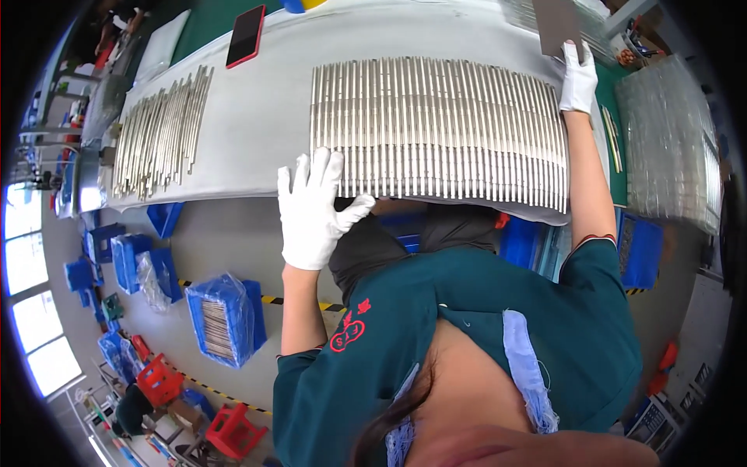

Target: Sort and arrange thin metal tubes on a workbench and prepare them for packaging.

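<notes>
1. Under white cloth: long table (261, 128).
2. Right of centre on it, reaching the near edge: dense block of slender, shiny silver metal rods (436, 128), side by side, banded crosswise.
3. Far left, across plain cloth: looser, uneven silver rods (159, 136).
4. At the block's near-left corner, fingers spread, contact impossible to tell: white-gloved left hand (315, 214).
5. Near the far-right corner, clamped on flat grey-brown plate (557, 27): white-gloved right hand (578, 82).

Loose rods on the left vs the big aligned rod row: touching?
Apart. The head view shows a wide strip of pale cloth between the loose rods and the aligned rod row.
</notes>
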A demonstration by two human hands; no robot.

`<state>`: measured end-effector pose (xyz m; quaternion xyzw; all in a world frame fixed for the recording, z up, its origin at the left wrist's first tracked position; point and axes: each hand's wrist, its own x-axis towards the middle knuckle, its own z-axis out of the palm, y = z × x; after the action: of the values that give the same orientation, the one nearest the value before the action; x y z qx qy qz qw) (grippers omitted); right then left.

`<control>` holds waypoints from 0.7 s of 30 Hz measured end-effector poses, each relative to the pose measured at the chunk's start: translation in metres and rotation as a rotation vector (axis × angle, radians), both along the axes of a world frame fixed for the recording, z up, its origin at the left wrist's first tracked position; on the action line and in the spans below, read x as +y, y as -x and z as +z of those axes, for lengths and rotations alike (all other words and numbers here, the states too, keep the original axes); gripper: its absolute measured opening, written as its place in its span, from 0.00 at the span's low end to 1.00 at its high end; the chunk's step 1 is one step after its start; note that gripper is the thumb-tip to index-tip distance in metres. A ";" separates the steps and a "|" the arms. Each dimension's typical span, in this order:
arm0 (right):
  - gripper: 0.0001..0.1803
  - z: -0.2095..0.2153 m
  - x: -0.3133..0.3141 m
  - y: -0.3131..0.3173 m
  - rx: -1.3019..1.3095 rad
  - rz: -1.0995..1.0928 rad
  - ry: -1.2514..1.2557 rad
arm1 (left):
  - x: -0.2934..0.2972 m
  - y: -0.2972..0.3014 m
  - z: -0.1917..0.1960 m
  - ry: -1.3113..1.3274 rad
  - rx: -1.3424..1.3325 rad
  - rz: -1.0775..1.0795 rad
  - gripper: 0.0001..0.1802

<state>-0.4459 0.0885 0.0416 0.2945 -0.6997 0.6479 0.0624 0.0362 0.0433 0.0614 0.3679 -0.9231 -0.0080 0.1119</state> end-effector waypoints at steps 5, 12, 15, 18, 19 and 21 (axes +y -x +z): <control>0.30 -0.010 0.000 0.015 0.105 -0.022 -0.027 | -0.007 0.006 -0.002 0.041 0.087 -0.055 0.46; 0.30 -0.009 -0.007 0.009 0.133 -0.065 -0.131 | -0.028 0.005 0.009 0.005 0.145 -0.191 0.52; 0.30 -0.018 0.008 0.024 0.076 -0.025 -0.136 | -0.038 0.012 -0.005 -0.026 0.189 -0.296 0.54; 0.28 -0.019 0.007 0.027 0.099 -0.018 -0.126 | -0.034 0.010 -0.005 -0.056 0.235 -0.292 0.52; 0.27 -0.019 0.008 0.023 0.065 0.002 -0.096 | -0.032 0.010 -0.004 -0.047 0.237 -0.278 0.52; 0.26 -0.019 0.004 0.018 0.053 0.021 -0.063 | -0.031 0.012 -0.004 -0.062 0.214 -0.292 0.51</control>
<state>-0.4638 0.0924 0.0226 0.3206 -0.7146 0.6183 0.0646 0.0246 0.0128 0.0578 0.2304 -0.9488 -0.0919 0.1956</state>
